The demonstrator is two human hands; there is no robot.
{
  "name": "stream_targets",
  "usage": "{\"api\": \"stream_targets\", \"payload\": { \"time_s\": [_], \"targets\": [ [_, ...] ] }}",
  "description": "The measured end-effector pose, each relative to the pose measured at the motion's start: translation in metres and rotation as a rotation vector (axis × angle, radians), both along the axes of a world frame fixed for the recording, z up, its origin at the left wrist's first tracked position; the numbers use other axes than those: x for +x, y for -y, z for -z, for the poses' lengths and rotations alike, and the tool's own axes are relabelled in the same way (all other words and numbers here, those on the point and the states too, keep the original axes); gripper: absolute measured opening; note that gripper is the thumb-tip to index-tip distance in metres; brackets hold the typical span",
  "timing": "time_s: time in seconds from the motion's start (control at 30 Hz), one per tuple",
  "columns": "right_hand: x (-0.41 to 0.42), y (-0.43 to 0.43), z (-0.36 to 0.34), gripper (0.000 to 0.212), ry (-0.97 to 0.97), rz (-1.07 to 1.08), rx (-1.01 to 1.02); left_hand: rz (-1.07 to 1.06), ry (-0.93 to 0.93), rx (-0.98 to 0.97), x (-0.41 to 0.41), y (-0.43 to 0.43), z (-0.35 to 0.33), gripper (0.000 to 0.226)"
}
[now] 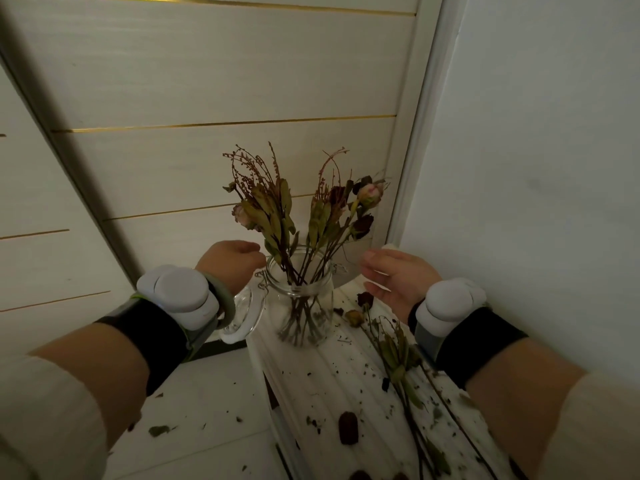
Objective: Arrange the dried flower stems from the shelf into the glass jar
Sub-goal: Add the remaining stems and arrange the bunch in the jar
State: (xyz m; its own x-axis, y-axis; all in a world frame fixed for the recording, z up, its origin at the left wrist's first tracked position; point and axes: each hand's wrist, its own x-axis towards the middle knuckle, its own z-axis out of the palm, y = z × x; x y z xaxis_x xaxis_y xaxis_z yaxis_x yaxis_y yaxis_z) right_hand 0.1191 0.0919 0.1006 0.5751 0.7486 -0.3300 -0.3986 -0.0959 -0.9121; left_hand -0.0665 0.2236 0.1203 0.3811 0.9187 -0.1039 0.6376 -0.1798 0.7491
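The glass jar (301,303) stands on the white shelf (322,382) between your hands, with dried flower stems (277,216) upright in it and loose stems (394,355) lying below your right wrist. Your left hand (230,263) is beside the rim with its fingers curled out of sight, so its grip cannot be told. Your right hand (394,278) hovers loose-fingered and empty.

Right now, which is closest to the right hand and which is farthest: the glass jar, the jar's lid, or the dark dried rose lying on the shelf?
1. Dark dried rose, on the shelf right beside the right hand.
2. Glass jar, to that hand's left.
3. Jar's lid, hanging off the jar's far left side.
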Motion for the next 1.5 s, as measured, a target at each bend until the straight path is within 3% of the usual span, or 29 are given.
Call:
{"api": "stream_targets", "payload": {
  "time_s": [0.17,0.27,0.33,0.53,0.8,1.03,1.27,1.5],
  "targets": [
    [0.004,0.03,-0.002,0.027,0.01,0.043,-0.025,-0.107,0.009,0.11,0.001,0.027,-0.007,0.031],
    [0.01,0.049,-0.005,0.005,0.011,0.062,-0.048,-0.136,0.034,0.171,0.007,0.047,-0.01,0.029],
    [0.014,0.057,-0.006,0.008,0.05,0.062,-0.053,-0.157,0.049,0.211,0.01,0.058,-0.011,0.027],
    [0.035,0.099,-0.001,0.005,0.167,0.095,-0.136,-0.052,0.062,0.266,0.035,0.105,-0.011,0.024],
    [0.067,0.148,0.017,0.014,0.355,0.169,-0.287,0.162,-0.043,0.103,0.073,0.153,0.02,0.024],
    [0.084,0.175,0.044,0.016,0.398,0.196,-0.413,0.266,-0.15,-0.02,0.091,0.188,0.064,0.027],
    [0.09,0.18,0.068,0.007,0.474,0.142,-0.533,0.331,-0.21,-0.093,0.102,0.211,0.095,0.035],
    [0.082,0.167,0.084,0.033,0.677,0.002,-0.737,0.353,-0.227,-0.116,0.105,0.218,0.108,0.036]
  ]
}}
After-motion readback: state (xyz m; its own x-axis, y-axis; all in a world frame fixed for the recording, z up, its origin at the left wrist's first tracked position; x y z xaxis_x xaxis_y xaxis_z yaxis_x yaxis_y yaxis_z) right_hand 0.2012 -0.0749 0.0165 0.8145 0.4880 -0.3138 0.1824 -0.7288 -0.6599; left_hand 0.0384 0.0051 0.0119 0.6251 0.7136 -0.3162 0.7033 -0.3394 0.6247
